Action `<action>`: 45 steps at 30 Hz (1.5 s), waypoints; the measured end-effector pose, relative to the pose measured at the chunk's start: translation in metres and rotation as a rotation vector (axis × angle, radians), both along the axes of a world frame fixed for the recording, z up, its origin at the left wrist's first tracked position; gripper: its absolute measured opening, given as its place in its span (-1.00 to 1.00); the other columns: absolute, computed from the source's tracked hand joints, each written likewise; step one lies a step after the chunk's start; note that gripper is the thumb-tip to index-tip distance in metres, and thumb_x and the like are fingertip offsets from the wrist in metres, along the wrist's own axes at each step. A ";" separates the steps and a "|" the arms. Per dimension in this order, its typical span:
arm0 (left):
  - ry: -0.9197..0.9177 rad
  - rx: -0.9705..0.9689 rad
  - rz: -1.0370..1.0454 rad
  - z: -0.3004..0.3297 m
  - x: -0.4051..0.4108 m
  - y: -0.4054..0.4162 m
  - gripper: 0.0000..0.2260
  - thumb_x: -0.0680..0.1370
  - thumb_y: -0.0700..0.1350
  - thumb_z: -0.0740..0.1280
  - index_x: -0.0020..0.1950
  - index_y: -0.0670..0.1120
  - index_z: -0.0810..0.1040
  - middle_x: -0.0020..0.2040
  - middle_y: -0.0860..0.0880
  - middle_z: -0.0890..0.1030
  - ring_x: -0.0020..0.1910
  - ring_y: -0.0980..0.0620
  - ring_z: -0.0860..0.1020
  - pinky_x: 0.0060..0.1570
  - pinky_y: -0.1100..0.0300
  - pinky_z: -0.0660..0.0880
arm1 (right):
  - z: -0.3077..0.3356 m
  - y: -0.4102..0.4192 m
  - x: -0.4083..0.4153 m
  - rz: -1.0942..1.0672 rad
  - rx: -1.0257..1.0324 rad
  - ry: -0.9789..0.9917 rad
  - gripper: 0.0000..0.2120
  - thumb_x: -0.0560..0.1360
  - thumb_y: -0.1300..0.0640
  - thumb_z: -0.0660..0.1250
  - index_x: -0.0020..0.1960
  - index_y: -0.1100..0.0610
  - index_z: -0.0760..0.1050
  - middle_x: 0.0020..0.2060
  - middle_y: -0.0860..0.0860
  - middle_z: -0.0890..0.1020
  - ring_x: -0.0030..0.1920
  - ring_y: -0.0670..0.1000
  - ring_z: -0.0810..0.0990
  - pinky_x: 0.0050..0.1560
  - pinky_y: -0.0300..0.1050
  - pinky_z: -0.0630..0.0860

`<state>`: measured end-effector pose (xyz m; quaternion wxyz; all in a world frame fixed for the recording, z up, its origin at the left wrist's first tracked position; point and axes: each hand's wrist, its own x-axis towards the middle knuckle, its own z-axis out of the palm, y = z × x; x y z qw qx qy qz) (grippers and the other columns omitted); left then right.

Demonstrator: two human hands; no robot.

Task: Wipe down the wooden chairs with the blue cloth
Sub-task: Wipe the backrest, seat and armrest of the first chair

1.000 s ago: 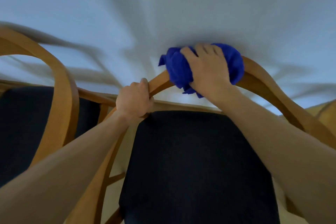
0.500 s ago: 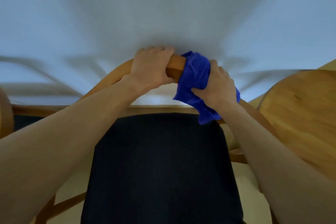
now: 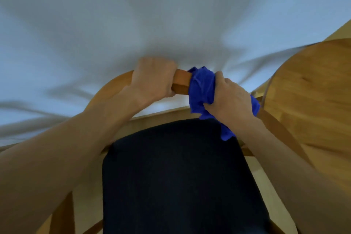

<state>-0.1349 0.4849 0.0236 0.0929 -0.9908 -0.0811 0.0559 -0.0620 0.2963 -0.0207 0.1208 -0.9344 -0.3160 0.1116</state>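
Slid only slightly along the rail since half a second ago, with both hands close together as before. Left hand (image 3: 153,80) curled round the top rail of the wooden chair (image 3: 181,82) at 12 o'clock; right hand (image 3: 230,99) at 1 o'clock, clenching the blue cloth (image 3: 201,89) wrapped over that rail. Best done bracing with the left, squeezing the cloth fully round the wood, then dragging rightward and down the curve toward 3 o'clock. Underside contact probably incomplete, though hidden.
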 end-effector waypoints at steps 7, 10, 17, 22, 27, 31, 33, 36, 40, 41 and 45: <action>0.013 0.024 0.053 -0.002 -0.002 -0.004 -0.67 0.31 0.16 0.49 -0.22 0.01 0.42 -0.43 0.04 0.45 -0.43 -0.06 0.51 -0.39 0.16 0.29 | 0.007 0.028 0.002 0.061 -0.020 0.054 -0.33 0.35 -0.06 0.50 0.31 0.15 0.29 -0.01 0.09 0.58 -0.12 0.10 0.55 -0.16 -0.02 0.43; -0.048 0.037 0.042 0.000 -0.003 -0.005 -0.62 0.37 0.10 0.49 -0.28 -0.03 0.31 -0.53 0.06 0.25 -0.53 -0.05 0.41 -0.43 0.20 0.27 | 0.012 0.047 -0.005 0.169 0.230 0.082 -0.36 0.34 -0.10 0.50 0.28 0.13 0.35 0.01 0.05 0.59 -0.09 0.08 0.59 -0.16 -0.08 0.43; 0.024 0.082 0.023 0.001 -0.003 -0.005 -0.57 0.33 0.22 0.45 -0.11 -0.05 0.39 -0.33 -0.02 0.52 -0.41 -0.06 0.48 -0.38 0.14 0.34 | 0.005 0.003 0.016 -0.042 -0.268 0.047 -0.55 0.42 0.10 0.41 0.21 0.17 0.33 -0.32 0.01 0.41 -0.27 0.10 0.46 -0.26 -0.04 0.32; 0.017 0.036 0.034 0.003 0.000 -0.005 -0.59 0.39 0.20 0.44 0.00 -0.08 0.46 -0.22 -0.06 0.59 -0.31 -0.11 0.55 -0.31 0.09 0.41 | 0.008 0.027 0.006 0.207 0.189 0.048 -0.41 0.36 0.00 0.48 0.28 0.12 0.33 -0.05 0.02 0.56 -0.13 0.08 0.56 -0.21 -0.09 0.37; -0.008 0.077 0.023 0.001 -0.003 -0.005 -0.54 0.33 0.26 0.47 -0.04 -0.06 0.47 -0.26 -0.04 0.58 -0.35 -0.10 0.54 -0.34 0.13 0.34 | 0.004 -0.028 0.012 -0.034 -0.202 0.000 -0.50 0.36 -0.02 0.45 0.13 0.13 0.29 -0.18 0.04 0.54 -0.27 0.08 0.49 -0.25 -0.03 0.30; 0.018 0.066 0.042 0.004 -0.002 -0.003 -0.50 0.31 0.26 0.48 0.00 -0.08 0.46 -0.21 -0.07 0.58 -0.31 -0.11 0.53 -0.32 0.11 0.33 | 0.005 0.006 0.011 -0.049 -0.251 -0.003 -0.48 0.40 0.10 0.44 0.26 0.20 0.30 -0.07 0.09 0.58 -0.13 0.13 0.56 -0.16 -0.04 0.33; 0.010 0.050 0.041 0.005 0.000 -0.005 -0.48 0.32 0.26 0.48 0.03 -0.08 0.46 -0.19 -0.08 0.59 -0.26 -0.14 0.58 -0.29 0.08 0.41 | 0.008 0.032 0.005 0.089 -0.014 0.018 -0.39 0.37 0.10 0.47 0.32 0.17 0.30 -0.01 0.09 0.58 -0.07 0.15 0.59 -0.17 -0.05 0.35; 0.007 0.035 0.043 0.006 -0.001 -0.004 -0.46 0.32 0.27 0.48 0.05 -0.09 0.46 -0.17 -0.09 0.60 -0.25 -0.15 0.59 -0.25 0.04 0.49 | 0.009 0.027 -0.001 0.122 0.123 0.020 -0.41 0.36 0.01 0.47 0.28 0.13 0.31 -0.05 0.05 0.54 -0.11 0.14 0.56 -0.19 -0.06 0.30; -0.072 0.061 -0.022 0.006 -0.007 -0.006 -0.46 0.27 0.27 0.52 -0.06 -0.14 0.52 -0.31 -0.12 0.52 -0.40 -0.10 0.41 -0.34 0.10 0.31 | 0.006 -0.053 0.000 -0.138 -0.190 -0.085 -0.31 0.32 -0.22 0.44 0.25 0.17 0.32 -0.03 0.08 0.55 -0.05 0.18 0.56 -0.14 -0.03 0.28; -0.063 0.067 -0.040 0.008 -0.008 -0.007 -0.45 0.27 0.26 0.53 -0.06 -0.16 0.52 -0.30 -0.14 0.53 -0.40 -0.12 0.43 -0.35 0.09 0.31 | 0.010 -0.076 -0.005 -0.216 -0.217 -0.086 -0.24 0.29 -0.30 0.42 0.26 0.18 0.33 -0.01 0.09 0.55 -0.04 0.19 0.56 -0.13 -0.01 0.31; -0.067 0.215 -0.115 0.012 -0.011 -0.025 -0.43 0.30 0.11 0.56 0.08 -0.21 0.42 -0.09 -0.21 0.56 -0.13 -0.23 0.55 -0.12 -0.05 0.46 | 0.015 -0.149 -0.061 -0.388 -0.266 -0.184 -0.01 0.28 -0.34 0.41 0.46 0.26 0.19 0.16 0.22 0.50 0.10 0.24 0.51 0.10 0.11 0.41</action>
